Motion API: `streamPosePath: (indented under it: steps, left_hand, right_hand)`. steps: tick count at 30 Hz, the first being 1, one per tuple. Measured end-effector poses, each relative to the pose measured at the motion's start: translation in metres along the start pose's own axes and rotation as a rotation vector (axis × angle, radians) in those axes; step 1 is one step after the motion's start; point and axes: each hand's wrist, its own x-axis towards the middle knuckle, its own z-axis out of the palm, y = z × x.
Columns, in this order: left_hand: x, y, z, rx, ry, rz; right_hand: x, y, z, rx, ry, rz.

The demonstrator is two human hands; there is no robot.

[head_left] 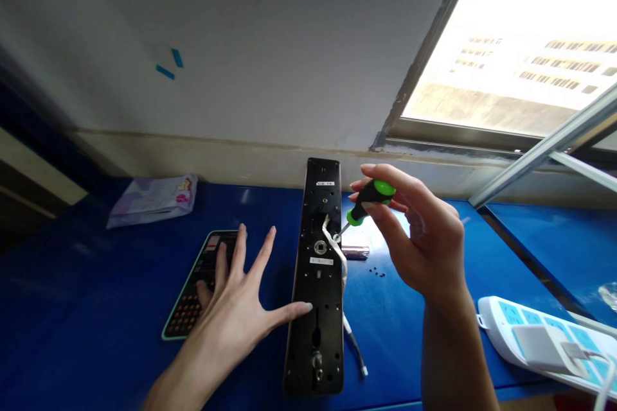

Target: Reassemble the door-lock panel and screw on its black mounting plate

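A long black door lock panel lies lengthwise before me, back side up, with small holes, printed labels and a metal post near its close end. Across it runs a white-sleeved cable, its plug end trailing onto the table at the right. My right hand is closed on a green-and-black screwdriver, tilted, with its tip at the panel's right edge by the cable. My left hand is open, fingers spread; its thumb rests on the panel's left edge. The other fingers reach over a phone, partly covering it.
Small dark screws and a shiny brownish cylinder lie right of the panel. A white power strip with a plugged-in charger sits at the right. A purple-white packet rests at back left on the blue table, against the wall.
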Motion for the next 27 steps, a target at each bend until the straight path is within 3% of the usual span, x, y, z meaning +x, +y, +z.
streamPosePath:
  steps: [14, 21, 27]
  left_hand:
    - [0.0026, -0.0002, -0.0001, 0.005, 0.022, 0.085]
    - [0.0033, -0.0009, -0.0003, -0.010, 0.006, 0.049]
    - [0.0038, 0.0008, 0.0038, -0.041, 0.005, 0.176]
  right_hand:
    - [-0.0005, 0.0025, -0.0010, 0.012, -0.002, 0.001]
    - [-0.0007, 0.0007, -0.0008, 0.020, 0.003, -0.003]
    - [0.0018, 0.0051, -0.0002, -0.063, 0.063, -0.069]
